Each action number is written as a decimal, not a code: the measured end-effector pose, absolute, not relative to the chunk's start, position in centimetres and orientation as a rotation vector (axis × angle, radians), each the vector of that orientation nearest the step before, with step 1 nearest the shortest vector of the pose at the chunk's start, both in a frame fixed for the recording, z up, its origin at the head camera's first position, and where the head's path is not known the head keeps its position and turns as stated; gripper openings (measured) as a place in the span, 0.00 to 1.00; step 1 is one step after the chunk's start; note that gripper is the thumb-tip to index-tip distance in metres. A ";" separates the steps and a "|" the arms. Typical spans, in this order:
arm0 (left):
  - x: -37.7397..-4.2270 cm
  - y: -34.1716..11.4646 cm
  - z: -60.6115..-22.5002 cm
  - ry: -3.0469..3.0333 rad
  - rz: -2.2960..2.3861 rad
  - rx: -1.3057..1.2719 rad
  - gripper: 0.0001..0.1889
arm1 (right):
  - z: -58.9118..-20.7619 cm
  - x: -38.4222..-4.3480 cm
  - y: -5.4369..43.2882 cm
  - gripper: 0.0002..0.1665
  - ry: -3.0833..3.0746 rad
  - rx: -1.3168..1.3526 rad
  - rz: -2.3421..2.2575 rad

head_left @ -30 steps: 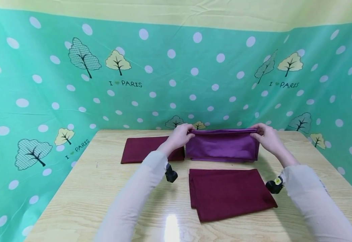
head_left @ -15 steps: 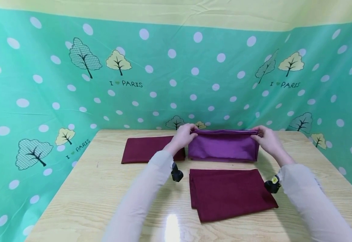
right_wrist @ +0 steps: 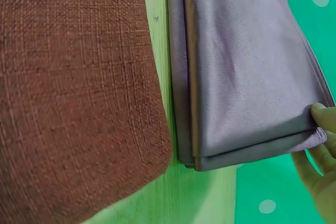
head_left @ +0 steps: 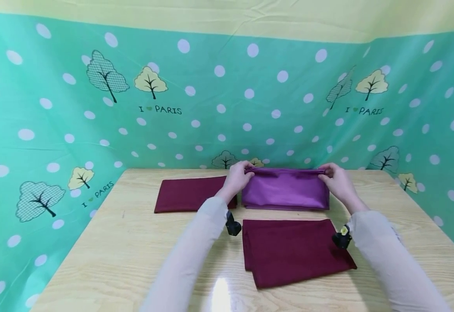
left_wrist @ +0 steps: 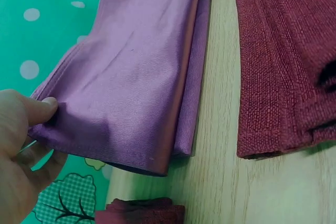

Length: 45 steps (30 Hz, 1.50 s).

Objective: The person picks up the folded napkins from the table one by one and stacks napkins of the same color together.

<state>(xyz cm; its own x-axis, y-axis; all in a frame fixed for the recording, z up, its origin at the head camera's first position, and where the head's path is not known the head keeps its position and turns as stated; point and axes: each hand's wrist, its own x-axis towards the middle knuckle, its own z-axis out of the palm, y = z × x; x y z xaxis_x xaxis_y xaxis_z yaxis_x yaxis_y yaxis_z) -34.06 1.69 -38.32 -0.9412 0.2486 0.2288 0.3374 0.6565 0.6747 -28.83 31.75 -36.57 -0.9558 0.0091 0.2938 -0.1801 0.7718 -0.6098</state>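
Observation:
A folded purple cloth (head_left: 285, 190) stands at the back of the table, its upper edge lifted by both hands. My left hand (head_left: 235, 178) pinches its upper left corner between thumb and fingers; the left wrist view shows the thumb on top of the purple cloth (left_wrist: 126, 87). At the upper right corner my right hand (head_left: 338, 182) pinches the layered edge, with the thumb over the cloth (right_wrist: 257, 77) in the right wrist view. The lower folded edge of the purple cloth lies close over the tabletop.
A folded maroon cloth (head_left: 293, 251) lies in front of the purple one, its layers slightly offset at the left. Another folded maroon cloth (head_left: 187, 194) lies at the back left, partly behind my left hand. A dotted green curtain (head_left: 195, 104) hangs behind the wooden table (head_left: 133, 251).
Both hands keep their pinch on the purple cloth. The left hand has shifted slightly right and the right hand slightly left, and the cloth's upper edge has lowered a little. The maroon cloths stay put.

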 end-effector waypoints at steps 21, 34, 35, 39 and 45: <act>-34.5 2.4 -38.5 -2.754 -1.210 -0.386 0.10 | -37.8 -30.0 31.3 0.17 -2.723 0.080 0.989; -34.9 2.5 -39.8 -2.794 -1.227 -0.369 0.09 | -39.4 -31.3 31.0 0.18 -2.695 -0.028 1.124; -34.8 2.5 -39.8 -2.793 -1.235 -0.370 0.10 | -39.5 -31.4 31.0 0.18 -2.697 -0.032 1.124; -34.7 2.2 -40.0 -2.803 -1.275 -0.345 0.11 | -39.7 -31.4 31.1 0.19 -2.720 -0.025 1.125; -34.6 1.8 -40.1 -2.837 -1.320 -0.365 0.14 | -39.6 -31.1 31.5 0.21 -2.746 -0.009 1.213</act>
